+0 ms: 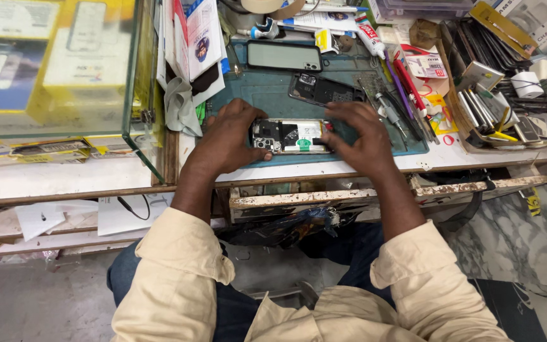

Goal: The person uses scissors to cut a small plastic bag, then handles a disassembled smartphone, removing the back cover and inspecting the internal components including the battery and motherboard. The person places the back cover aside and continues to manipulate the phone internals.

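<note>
An opened phone (289,136), its back off and its white battery and circuit board showing, lies on a teal work mat (267,88). My left hand (229,136) grips its left end, thumb on the camera corner. My right hand (362,136) rests on its right end, fingers curled over the edge. A dark back cover (324,90) lies just beyond the phone, and a phone in a black case (284,56) lies at the mat's far side.
A glass display case (52,69) with yellow boxes stands at the left. Screwdrivers and tweezers (394,107) lie right of the mat. A tray (476,136) with many flat phone parts sits further right, and white chargers (539,79) stand at the far right. Glue tubes (368,38) lie behind.
</note>
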`<action>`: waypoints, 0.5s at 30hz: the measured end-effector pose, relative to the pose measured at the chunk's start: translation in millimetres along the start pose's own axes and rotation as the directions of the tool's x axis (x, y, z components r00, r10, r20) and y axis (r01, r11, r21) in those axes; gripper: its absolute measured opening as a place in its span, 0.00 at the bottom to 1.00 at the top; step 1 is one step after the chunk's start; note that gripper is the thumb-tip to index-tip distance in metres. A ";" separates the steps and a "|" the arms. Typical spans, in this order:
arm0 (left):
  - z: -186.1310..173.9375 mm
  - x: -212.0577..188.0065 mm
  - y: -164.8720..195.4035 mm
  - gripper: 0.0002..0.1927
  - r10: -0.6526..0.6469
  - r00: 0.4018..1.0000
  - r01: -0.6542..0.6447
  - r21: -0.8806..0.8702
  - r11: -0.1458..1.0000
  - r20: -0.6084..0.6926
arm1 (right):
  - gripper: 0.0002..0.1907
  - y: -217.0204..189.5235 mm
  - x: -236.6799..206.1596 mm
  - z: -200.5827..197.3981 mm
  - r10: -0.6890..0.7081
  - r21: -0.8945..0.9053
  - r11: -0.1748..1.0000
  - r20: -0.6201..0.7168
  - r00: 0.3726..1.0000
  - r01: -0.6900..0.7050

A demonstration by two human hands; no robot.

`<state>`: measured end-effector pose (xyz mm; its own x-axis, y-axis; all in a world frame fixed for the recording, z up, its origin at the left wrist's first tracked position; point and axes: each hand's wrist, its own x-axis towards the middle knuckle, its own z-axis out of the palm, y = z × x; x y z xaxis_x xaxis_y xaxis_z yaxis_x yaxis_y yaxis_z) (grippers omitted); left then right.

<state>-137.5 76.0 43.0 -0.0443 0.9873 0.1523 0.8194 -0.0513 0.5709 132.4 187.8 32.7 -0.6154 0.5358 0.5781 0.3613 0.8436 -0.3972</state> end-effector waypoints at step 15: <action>-6.4 -4.1 12.4 0.50 0.063 0.998 -0.062 -0.191 0.980 -0.001 | 0.39 -9.0 -8.6 -1.2 -0.027 0.039 0.999 0.075 0.997 0.024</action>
<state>-130.8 70.4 54.6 0.0068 0.9821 0.1882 0.6965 -0.1397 0.7039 135.2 175.7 32.2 -0.6757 0.5090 0.5333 0.3188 0.8540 -0.4112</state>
